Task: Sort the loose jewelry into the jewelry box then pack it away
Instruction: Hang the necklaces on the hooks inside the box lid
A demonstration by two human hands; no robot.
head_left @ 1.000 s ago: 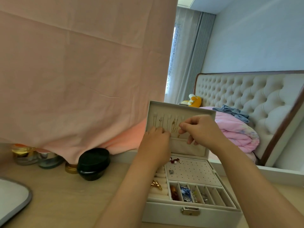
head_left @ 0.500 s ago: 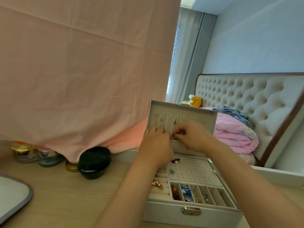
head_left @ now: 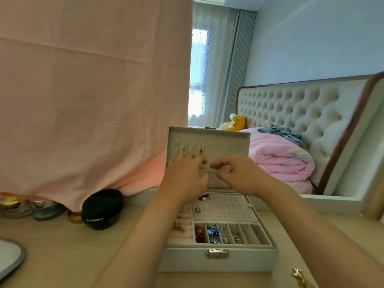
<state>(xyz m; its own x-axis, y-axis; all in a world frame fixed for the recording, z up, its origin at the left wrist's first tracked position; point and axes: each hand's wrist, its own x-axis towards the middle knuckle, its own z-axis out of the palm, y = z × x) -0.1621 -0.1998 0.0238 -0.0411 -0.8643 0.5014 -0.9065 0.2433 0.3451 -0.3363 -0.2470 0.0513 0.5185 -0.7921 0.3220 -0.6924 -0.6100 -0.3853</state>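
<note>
Jewelry box (head_left: 218, 260) open near bench (head_left: 62, 256) front edge, lid (head_left: 228, 140) upright. Our right hand (head_left: 234, 171) pinches pocket band (head_left: 218, 169) low on lid. Left hand (head_left: 185, 173) curled against lining, grip hidden, can't tell. Tip: we'd hold band out, feed chains (head_left: 201, 151) in slack. Gold piece (head_left: 298, 276) waits at front right corner.

Table (head_left: 62, 256), pale wood top. Carries: one open grey-white jewelry box (head_left: 218, 260), right of centre, metal clasp facing the near edge; one round black lidded container (head_left: 102, 208) near the back; one small gold-capped jar (head_left: 74, 217) touching its left side; two glass jars (head_left: 15, 206) further left; a grey-rimmed tray (head_left: 19, 259) at the near left edge; one loose gold jewelry piece (head_left: 298, 276), near right.
</note>
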